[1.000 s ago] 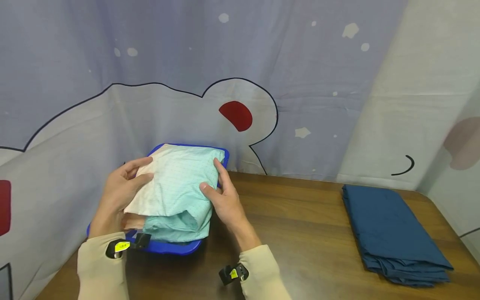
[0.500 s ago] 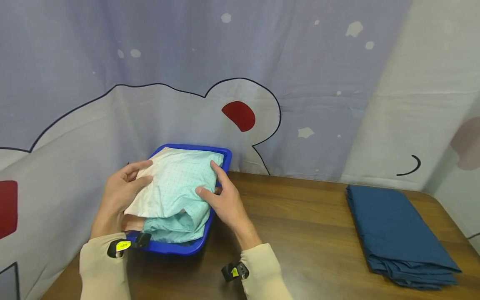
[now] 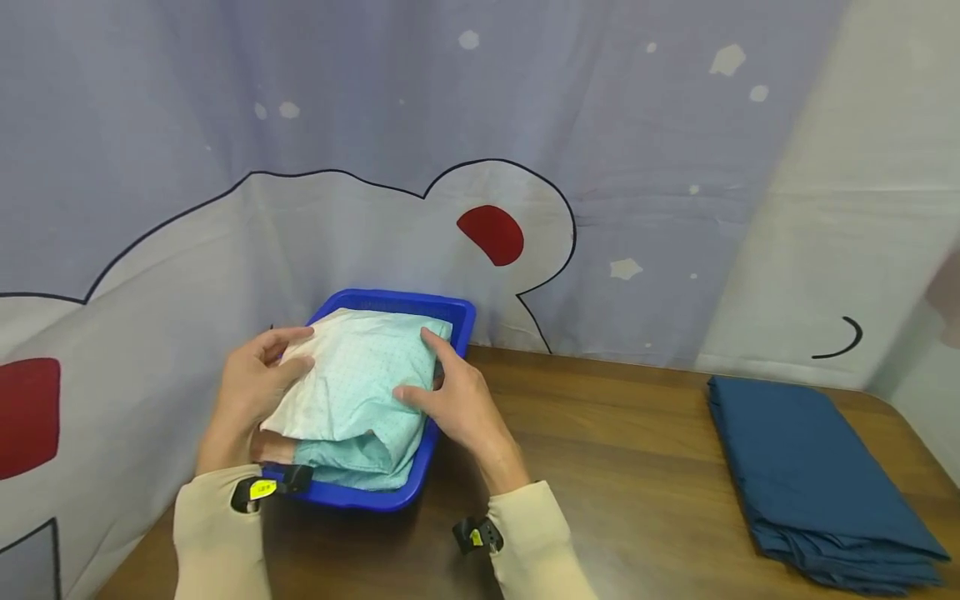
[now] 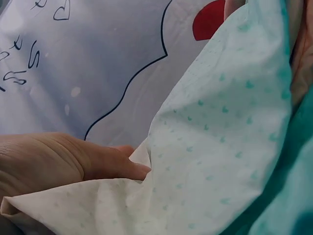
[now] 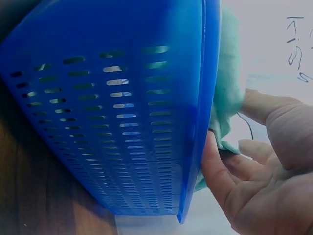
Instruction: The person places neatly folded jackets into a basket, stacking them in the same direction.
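Note:
A folded cloth (image 3: 360, 375), white fading to mint green with small printed marks, lies in the top of a blue plastic basket (image 3: 422, 467). My left hand (image 3: 251, 387) pinches its left edge between thumb and fingers; the left wrist view shows the thumb pressing into the white part of the cloth (image 4: 205, 127). On the other side, my right hand (image 3: 467, 404) grips the mint edge, thumb on top and fingers beneath. In the right wrist view, some fingers of this hand (image 5: 274, 171) sit by the basket's rim (image 5: 208, 98). Beneath the cloth, peach fabric (image 3: 273, 447) peeks out at the near left.
A folded dark blue cloth (image 3: 817, 483) lies at the right of the wooden table (image 3: 600, 467). Behind the table hangs a printed curtain (image 3: 360, 225), close to the basket's back and left.
Both hands have lowered the cloth a little and drawn it nearer, so more of the basket's far and right rim shows. The head view has turned slightly left.

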Action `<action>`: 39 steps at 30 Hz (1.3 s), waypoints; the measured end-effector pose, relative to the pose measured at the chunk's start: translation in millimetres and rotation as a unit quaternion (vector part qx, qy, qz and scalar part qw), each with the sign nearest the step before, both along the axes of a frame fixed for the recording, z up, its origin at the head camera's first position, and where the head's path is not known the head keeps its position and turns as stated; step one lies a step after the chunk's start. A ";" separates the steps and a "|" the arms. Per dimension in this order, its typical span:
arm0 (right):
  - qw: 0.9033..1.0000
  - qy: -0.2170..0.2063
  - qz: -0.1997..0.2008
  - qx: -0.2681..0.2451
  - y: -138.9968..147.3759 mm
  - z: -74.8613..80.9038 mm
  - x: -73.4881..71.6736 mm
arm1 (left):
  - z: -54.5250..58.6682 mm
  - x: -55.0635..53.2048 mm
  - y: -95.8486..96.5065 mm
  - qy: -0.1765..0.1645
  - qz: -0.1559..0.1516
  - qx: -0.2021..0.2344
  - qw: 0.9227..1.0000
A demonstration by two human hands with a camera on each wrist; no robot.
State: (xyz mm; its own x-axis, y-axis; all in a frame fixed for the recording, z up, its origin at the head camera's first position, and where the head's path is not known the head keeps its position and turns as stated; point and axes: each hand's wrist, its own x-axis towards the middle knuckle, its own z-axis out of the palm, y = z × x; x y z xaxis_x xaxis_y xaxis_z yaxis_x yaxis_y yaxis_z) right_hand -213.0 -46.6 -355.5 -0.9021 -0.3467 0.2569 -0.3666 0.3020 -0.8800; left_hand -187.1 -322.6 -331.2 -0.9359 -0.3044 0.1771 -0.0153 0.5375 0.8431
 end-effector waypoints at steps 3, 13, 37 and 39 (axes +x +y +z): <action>1.000 0.000 -0.001 0.013 -0.2 1.1 0.0 | 0.2 -0.8 1.1 -0.002 0.004 -0.001 1.000; 0.997 0.032 -0.026 0.060 1.9 2.8 -2.8 | -0.6 -3.1 4.9 0.017 -0.007 -0.055 0.998; 0.999 0.019 0.008 -0.033 39.5 16.7 2.9 | 21.7 9.6 53.2 0.070 -0.029 -0.032 0.997; 0.999 0.023 0.013 -0.031 43.2 17.6 3.4 | 21.9 8.1 57.1 0.080 -0.035 -0.032 0.996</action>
State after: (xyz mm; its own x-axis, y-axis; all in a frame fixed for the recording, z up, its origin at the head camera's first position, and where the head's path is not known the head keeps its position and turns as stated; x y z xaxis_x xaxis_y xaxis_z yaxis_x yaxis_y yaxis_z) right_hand -209.6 -3.4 -337.9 -0.8797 -0.3525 0.3190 -0.4136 0.2364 -0.8792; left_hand -179.0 -265.5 -309.3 -0.9126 -0.2226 0.3428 0.1559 0.5856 0.7955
